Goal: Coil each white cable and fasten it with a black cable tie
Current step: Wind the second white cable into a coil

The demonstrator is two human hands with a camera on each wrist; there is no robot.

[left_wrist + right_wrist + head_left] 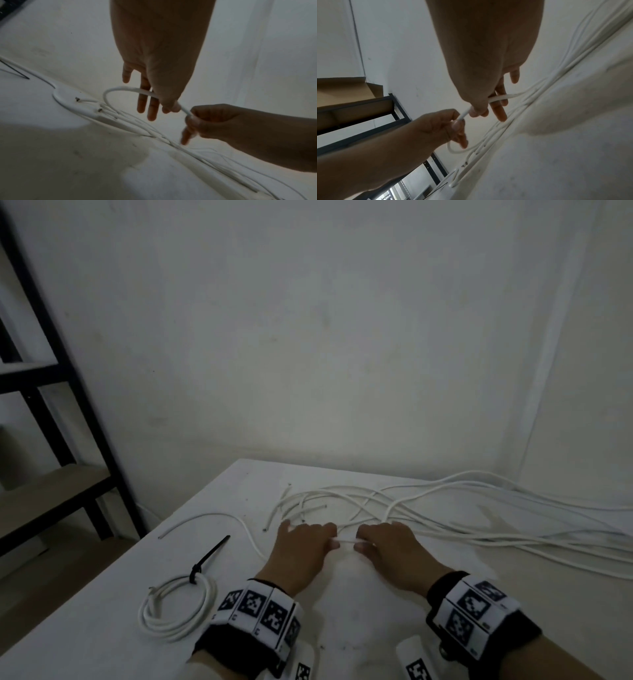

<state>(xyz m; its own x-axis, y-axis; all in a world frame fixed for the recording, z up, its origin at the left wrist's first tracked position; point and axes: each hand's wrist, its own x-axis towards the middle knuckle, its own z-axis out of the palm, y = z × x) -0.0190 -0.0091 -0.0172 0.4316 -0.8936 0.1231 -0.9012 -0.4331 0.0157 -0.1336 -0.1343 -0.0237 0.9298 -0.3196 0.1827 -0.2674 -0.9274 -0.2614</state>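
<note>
both hands pinching same white cable [346, 541] w/ thumb + forefinger: left hand [301, 549], right hand [394, 549], other fingers loose. tied coil [176, 609] sits left on table [102, 628].

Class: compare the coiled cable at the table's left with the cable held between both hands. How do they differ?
The coiled cable lies wound in a ring; the held cable is unwound, stretched between the left hand and right hand. The coiled cable carries a black cable tie; the held cable has none. Both are white.

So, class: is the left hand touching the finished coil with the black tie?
Apart. The head view shows bare table between the left hand and the tied coil; that hand pinches a loose white cable instead.
</note>
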